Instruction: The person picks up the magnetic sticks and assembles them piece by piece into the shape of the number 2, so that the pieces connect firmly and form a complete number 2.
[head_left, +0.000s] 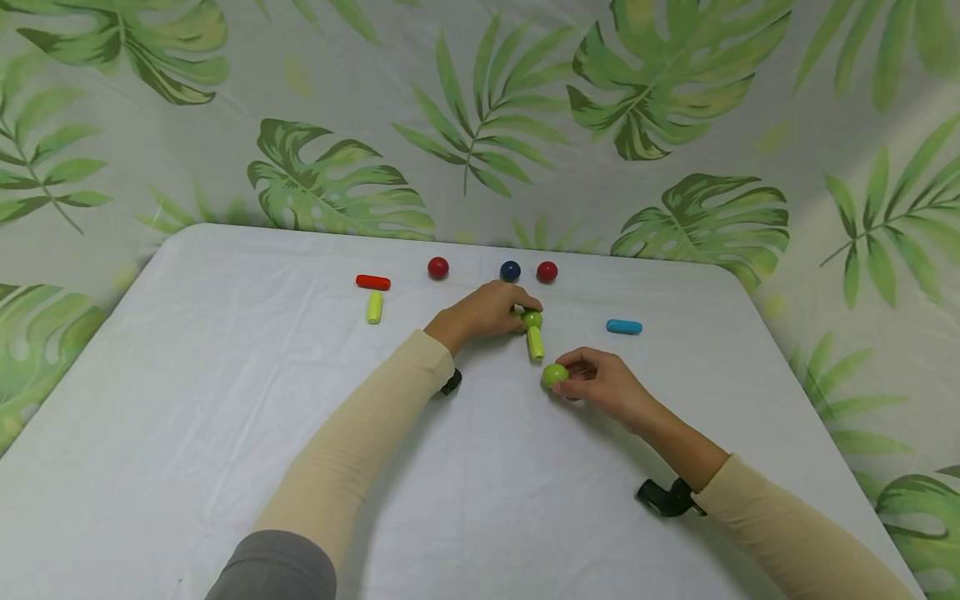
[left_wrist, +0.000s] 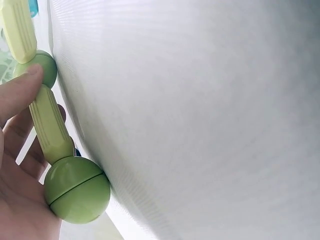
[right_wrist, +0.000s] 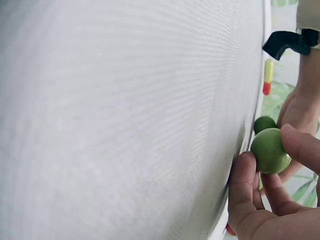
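Note:
My left hand (head_left: pixel 491 310) grips a chain of green balls and yellow-green rods over the white table. In the left wrist view, the thumb presses a middle ball (left_wrist: pixel 48 70). One rod (left_wrist: pixel 19 30) runs out from it, and a second rod (left_wrist: pixel 51 125) joins it to a larger-looking ball (left_wrist: pixel 77 190) by the palm. From the head view only the middle ball (head_left: pixel 532 319) and the outer rod (head_left: pixel 536 344) show; the hand hides the remainder. Nearer the front, my right hand (head_left: pixel 603 385) pinches a loose green ball (head_left: pixel 554 376) between thumb and fingers, close to the rod's free end.
Along the back of the table (head_left: pixel 187 350) lie a red ball (head_left: pixel 438 267), a blue ball (head_left: pixel 510 271) and another red ball (head_left: pixel 547 272). A red rod (head_left: pixel 372 282) and a yellow-green rod (head_left: pixel 375 307) sit left, a blue rod (head_left: pixel 624 327) right.

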